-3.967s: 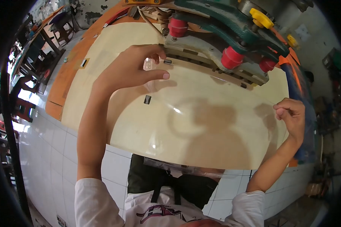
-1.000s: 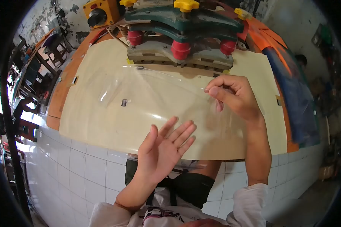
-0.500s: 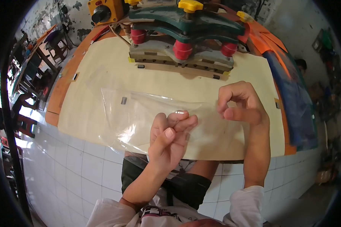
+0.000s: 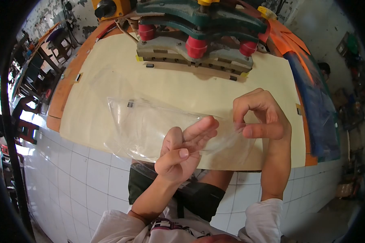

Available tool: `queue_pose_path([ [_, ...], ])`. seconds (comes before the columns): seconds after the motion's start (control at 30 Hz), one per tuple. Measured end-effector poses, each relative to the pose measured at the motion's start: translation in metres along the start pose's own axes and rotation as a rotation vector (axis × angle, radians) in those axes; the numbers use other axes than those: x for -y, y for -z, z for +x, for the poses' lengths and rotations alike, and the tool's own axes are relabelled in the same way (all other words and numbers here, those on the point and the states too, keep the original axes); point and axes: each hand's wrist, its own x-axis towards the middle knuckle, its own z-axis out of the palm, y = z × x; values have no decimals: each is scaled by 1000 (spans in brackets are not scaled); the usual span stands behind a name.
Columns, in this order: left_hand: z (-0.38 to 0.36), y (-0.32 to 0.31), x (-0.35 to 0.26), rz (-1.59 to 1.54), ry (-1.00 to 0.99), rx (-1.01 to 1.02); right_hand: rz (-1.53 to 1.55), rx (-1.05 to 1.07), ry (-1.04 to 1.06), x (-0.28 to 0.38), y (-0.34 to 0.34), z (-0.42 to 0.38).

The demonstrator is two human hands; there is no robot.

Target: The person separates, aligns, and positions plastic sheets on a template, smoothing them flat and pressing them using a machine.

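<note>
A clear plastic sheet or bag (image 4: 146,129) hangs loosely over the cream tabletop, its layers creased and glinting. My right hand (image 4: 265,115) forms a ring, with thumb and forefinger pinching the right end of the plastic. Palm up, my left hand (image 4: 180,154) lies against the middle of the plastic. Its longer fingers stretch to the right, the forefinger is bent, and the thumb stands apart from them. Whether the plastic passes over or under some of these fingers is hard to make out.
Beyond my hands stands a green and grey press-like machine (image 4: 194,44) with red cylinders. A yellow box with a black knob (image 4: 105,9) is at its left. Blue plastic sheets (image 4: 312,109) and orange sheets (image 4: 286,38) hang over the right edge. Small dark pieces (image 4: 150,65) dot the cream surface (image 4: 97,73).
My left fingers have straightened out to the right, and the thumb has moved away from them. The plastic has shifted and creased, its right end now showing at my right fingertips. The view has tilted slightly.
</note>
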Motion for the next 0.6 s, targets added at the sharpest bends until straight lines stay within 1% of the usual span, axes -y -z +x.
queue_pose_path([
  [0.03,-1,0,0,8,7,7,15,68,6,0,2,0],
  [0.1,-1,0,1,13,18,10,6,81,10,-2,3,0],
  [0.17,1,1,3,-8,-6,99,-4,93,13,-3,3,0],
  [0.27,-2,2,2,-20,10,102,13,109,5,-4,3,1],
  [0.3,-3,0,1,-21,10,102,99,94,-9,-6,2,2],
  [0.33,-4,-4,0,-92,55,54,185,79,-23,-7,2,3],
  [0.37,-6,-7,-1,-163,100,6,185,81,-24,-6,1,3],
  [0.4,-10,-6,-2,-163,97,4,195,47,-36,-4,0,2],
  [0.47,-18,-3,-5,-176,238,117,203,18,-49,-3,-5,3],
  [0.5,-23,-6,-8,-174,234,119,121,17,11,-3,-7,5],
  [0.53,-29,-13,-11,-197,341,69,38,16,71,-2,-10,6],
  [0.57,-33,-20,-14,-219,445,21,32,22,73,-1,-11,7],
  [0.6,-34,-30,-16,-222,460,-34,-38,5,116,0,-13,8],
])
